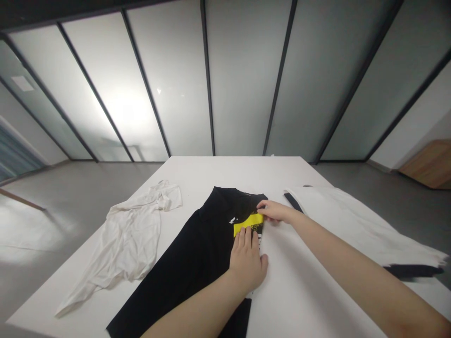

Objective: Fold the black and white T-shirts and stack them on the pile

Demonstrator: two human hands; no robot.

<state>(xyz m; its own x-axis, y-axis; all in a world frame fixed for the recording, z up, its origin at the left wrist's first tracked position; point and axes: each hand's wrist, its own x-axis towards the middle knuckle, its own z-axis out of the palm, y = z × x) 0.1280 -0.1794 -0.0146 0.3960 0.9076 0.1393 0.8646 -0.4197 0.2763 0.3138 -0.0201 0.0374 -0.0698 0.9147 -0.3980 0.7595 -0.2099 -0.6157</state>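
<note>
A black long-sleeved shirt point(206, 234) with a yellow and white print lies on the white table, its right side folded to a straight edge. My left hand point(247, 260) rests flat on the print with its fingers stretched out. At the shirt's right edge, beside the yellow patch, my right hand point(276, 211) is closed on the fabric between fingertips and thumb. The underside of that grip is partly hidden. The near end of the shirt is covered in part by my left forearm.
On the left of the white table point(225, 171) lies a crumpled white garment point(136, 234). White clothing point(348, 220) with dark fabric under it is laid along the right side. Frosted glass panels point(243, 80) stand behind the table.
</note>
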